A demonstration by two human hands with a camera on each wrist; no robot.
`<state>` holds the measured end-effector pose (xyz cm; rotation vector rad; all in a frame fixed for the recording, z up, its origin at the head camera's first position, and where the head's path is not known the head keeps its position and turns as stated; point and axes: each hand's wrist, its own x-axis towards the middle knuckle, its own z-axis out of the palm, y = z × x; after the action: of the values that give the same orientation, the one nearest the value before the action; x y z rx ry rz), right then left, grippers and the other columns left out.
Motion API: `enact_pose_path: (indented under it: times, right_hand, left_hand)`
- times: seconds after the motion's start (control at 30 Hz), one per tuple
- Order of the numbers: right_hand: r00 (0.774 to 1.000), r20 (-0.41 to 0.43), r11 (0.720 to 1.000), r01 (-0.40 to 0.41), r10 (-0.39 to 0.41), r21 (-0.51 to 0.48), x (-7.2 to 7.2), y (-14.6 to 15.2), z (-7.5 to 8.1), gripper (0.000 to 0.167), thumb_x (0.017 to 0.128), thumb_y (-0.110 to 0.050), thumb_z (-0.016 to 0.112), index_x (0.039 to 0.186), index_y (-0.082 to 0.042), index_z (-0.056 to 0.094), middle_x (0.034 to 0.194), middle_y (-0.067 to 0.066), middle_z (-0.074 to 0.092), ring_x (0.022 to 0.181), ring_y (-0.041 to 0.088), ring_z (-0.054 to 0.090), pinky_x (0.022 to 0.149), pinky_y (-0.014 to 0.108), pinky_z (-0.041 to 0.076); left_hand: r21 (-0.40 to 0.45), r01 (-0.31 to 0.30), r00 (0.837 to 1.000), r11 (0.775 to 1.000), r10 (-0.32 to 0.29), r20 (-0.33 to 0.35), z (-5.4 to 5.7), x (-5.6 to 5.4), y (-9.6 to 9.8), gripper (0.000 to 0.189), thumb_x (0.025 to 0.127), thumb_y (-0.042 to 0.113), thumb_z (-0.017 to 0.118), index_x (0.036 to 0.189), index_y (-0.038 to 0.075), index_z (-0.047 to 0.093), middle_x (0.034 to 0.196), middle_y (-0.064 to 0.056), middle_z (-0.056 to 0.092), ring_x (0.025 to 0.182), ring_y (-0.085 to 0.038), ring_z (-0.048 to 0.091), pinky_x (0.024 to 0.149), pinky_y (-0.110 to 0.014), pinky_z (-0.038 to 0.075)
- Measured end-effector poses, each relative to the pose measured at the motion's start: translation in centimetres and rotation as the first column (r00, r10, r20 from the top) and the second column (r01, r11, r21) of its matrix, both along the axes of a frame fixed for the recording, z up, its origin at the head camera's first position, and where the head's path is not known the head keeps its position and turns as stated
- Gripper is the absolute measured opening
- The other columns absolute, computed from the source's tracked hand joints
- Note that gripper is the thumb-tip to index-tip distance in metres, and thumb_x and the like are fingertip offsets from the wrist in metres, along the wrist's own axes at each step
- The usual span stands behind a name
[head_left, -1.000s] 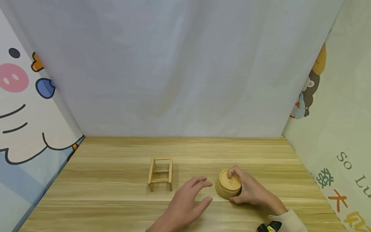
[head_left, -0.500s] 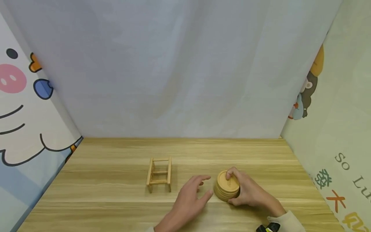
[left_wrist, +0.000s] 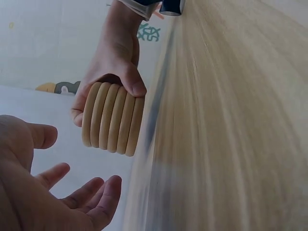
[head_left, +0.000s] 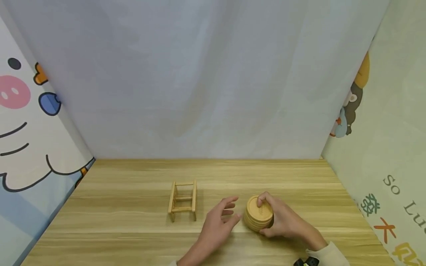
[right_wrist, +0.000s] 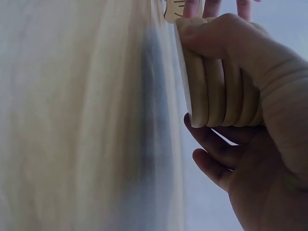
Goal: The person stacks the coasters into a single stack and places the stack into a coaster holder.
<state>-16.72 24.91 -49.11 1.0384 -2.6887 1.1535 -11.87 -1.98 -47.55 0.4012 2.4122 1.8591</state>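
Note:
My right hand (head_left: 286,218) grips a stack of round wooden coasters (head_left: 256,218), one finger laid over the engraved top coaster and the thumb low at the near side. In the left wrist view the stack (left_wrist: 113,118) shows several rounded rims lined up evenly, close over the table. My left hand (head_left: 214,225) hovers just left of the stack, fingers apart and slightly bent, holding nothing. Its open palm faces the stack in the left wrist view. Farther left stands a small wooden rack (head_left: 182,209) with slim bars; its end also peeks out behind the stack in the right wrist view.
The wood-grain table (head_left: 126,221) carries the rack and lies under both hands. A pale cloth (head_left: 206,81) closes off the back. Printed cartoon panels flank the left (head_left: 30,155) and right (head_left: 382,147) sides. A black wrist strap (head_left: 307,262) sits by the right sleeve.
The right hand and the coasters have shifted slightly left. My left hand has moved a little away from me and its thumb has drawn nearer its fingers. The rack stays put.

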Motion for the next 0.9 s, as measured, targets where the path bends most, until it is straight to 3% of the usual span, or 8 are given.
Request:
enact_pose_path:
  times: [0.27, 0.63, 0.9]
  right_hand:
    - [1.0, -0.015, 1.0, 0.013, -0.012, 0.022, 0.4, -0.2, 0.5, 0.079, 0.061, -0.006, 0.103, 0.119, -0.022, 0.051, 0.124, -0.006, 0.066, 0.114, 0.015, 0.066, 0.098, 0.037, 0.055]
    - [0.999, -0.048, 1.0, -0.017, 0.018, 0.011, 0.9, -0.8, 1.1, 0.081, 0.058, -0.005, 0.102, 0.119, -0.022, 0.052, 0.121, -0.007, 0.066, 0.111, 0.015, 0.065, 0.095, 0.038, 0.055]
    - [0.998, -0.056, 0.998, -0.023, 0.026, 0.05, 1.6, -1.9, 1.7, 0.078, 0.059, -0.008, 0.102, 0.119, -0.024, 0.054, 0.124, -0.01, 0.066, 0.117, 0.014, 0.064, 0.1, 0.044, 0.055]
  left_hand:
    - [0.051, -0.002, 0.998, 0.999, -0.001, 0.058, -0.3, 0.2, 0.3, 0.044, 0.108, 0.023, 0.074, 0.15, 0.014, 0.067, 0.144, -0.023, 0.068, 0.125, -0.042, 0.071, 0.098, -0.062, 0.061]
    - [0.209, -0.019, 0.976, 0.978, -0.026, 0.214, -1.0, 0.2, 0.9, 0.036, 0.11, 0.029, 0.073, 0.14, 0.012, 0.063, 0.137, -0.019, 0.07, 0.122, -0.038, 0.074, 0.085, -0.047, 0.067]
    - [0.254, -0.025, 0.982, 0.967, -0.023, 0.185, -2.7, -0.1, 0.9, 0.039, 0.107, 0.044, 0.075, 0.121, 0.016, 0.052, 0.134, -0.022, 0.062, 0.117, -0.029, 0.073, 0.081, -0.038, 0.068]
